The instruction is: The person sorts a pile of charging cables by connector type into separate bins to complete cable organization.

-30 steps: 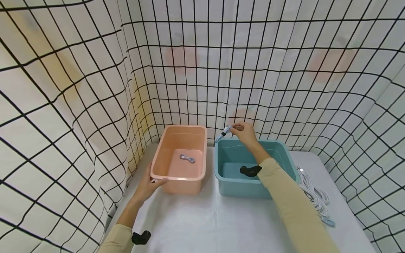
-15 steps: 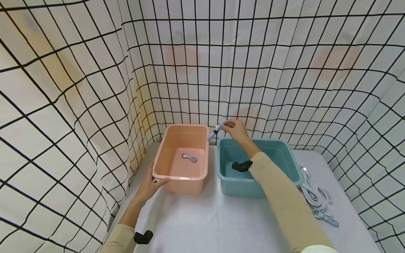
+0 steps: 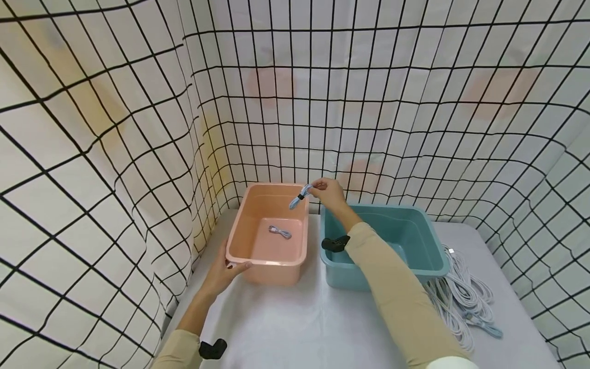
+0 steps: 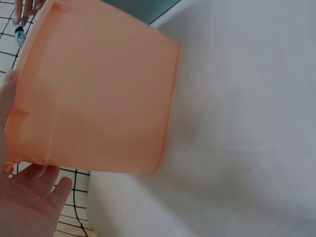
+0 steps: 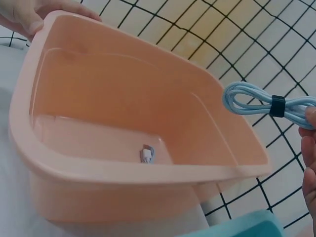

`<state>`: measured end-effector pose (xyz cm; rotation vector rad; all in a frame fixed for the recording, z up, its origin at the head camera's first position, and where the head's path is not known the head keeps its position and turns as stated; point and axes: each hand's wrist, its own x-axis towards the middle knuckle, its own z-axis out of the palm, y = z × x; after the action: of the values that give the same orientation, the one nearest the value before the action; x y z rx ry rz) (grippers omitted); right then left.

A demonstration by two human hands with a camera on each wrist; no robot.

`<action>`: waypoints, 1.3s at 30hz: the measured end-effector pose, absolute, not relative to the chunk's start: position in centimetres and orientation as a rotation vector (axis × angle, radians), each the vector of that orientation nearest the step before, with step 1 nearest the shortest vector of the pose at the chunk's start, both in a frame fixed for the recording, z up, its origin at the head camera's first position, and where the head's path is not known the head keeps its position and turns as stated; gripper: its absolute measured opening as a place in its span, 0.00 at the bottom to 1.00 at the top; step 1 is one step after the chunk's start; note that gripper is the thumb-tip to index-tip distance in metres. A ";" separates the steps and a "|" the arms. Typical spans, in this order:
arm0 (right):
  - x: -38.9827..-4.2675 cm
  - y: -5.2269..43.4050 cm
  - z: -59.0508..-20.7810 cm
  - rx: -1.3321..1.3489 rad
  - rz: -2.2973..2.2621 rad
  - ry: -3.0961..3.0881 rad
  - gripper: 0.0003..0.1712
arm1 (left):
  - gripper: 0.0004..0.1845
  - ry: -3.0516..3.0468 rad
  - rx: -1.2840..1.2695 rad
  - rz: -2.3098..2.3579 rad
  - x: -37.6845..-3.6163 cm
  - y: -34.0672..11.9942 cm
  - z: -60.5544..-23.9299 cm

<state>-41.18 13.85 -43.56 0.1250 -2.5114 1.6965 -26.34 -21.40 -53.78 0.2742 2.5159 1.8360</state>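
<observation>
My right hand [image 3: 330, 195] pinches one end of a pale blue cable bundle [image 3: 298, 199], coiled and wrapped with a black strap. The bundle hangs over the back right rim of a peach plastic bin [image 3: 267, 262]. On the bin's floor lies another small coiled cable [image 3: 280, 232]; its white plug [image 5: 146, 154] shows in the right wrist view. At the front left corner my left hand [image 3: 220, 275] holds the bin, thumb at the rim and fingers along the side wall [image 4: 94, 98].
A teal bin [image 3: 387, 272] stands to the right, under my right forearm. Several white cables [image 3: 465, 292] lie loose on the white-covered table [image 3: 276, 328] beyond it. Black netting [image 3: 369, 97] over white sheeting closes off the back and both sides.
My right hand has carried the cable bundle leftward, from above the teal bin's left rim to over the peach bin's right rim. My left hand stays on the bin's corner.
</observation>
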 end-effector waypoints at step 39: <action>-40.3 13.3 -43.3 0.208 1.781 -2.615 0.30 | 0.55 2.476 0.261 1.849 -24.6 -20.4 -50.2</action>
<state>-40.34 13.28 -43.28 0.2085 -2.6154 1.7814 -24.56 -20.35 -50.15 0.2610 2.4761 1.8487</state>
